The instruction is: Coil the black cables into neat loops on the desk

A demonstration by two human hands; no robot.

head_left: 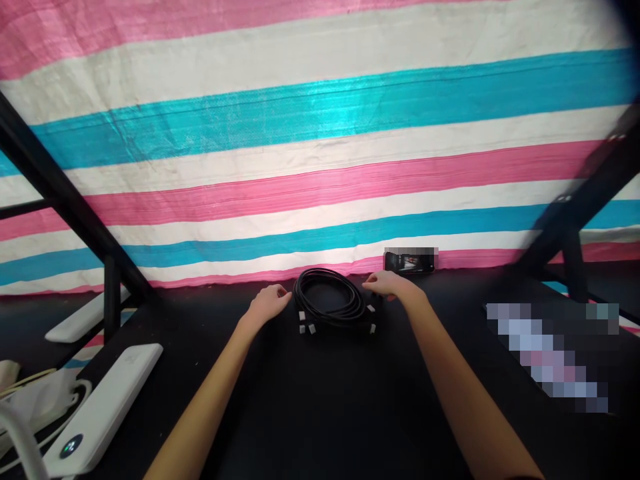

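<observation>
A coil of black cable (335,315) lies near the far edge of the black surface (320,400), about midway along it. Several pale connector ends (302,315) show along its near side; further ends, if any, are lost among the dark loops.

The left hand (270,303) is at the coil's left side, fingers curled. The right hand (394,283) is at the right side, fingers bent toward the loops. Whether either hand's fingertips are together, apart or clamped on cable cannot be told; contact is likewise unclear.

A dark device (410,265) is at the far edge, beyond the right hand, its top masked by pixelation. Toward the right edge, a flat item (550,357) is pixelated beyond identification. A white power bank (107,407) lies along the left edge; white cords (83,387) beside it are cut off by the frame.
</observation>
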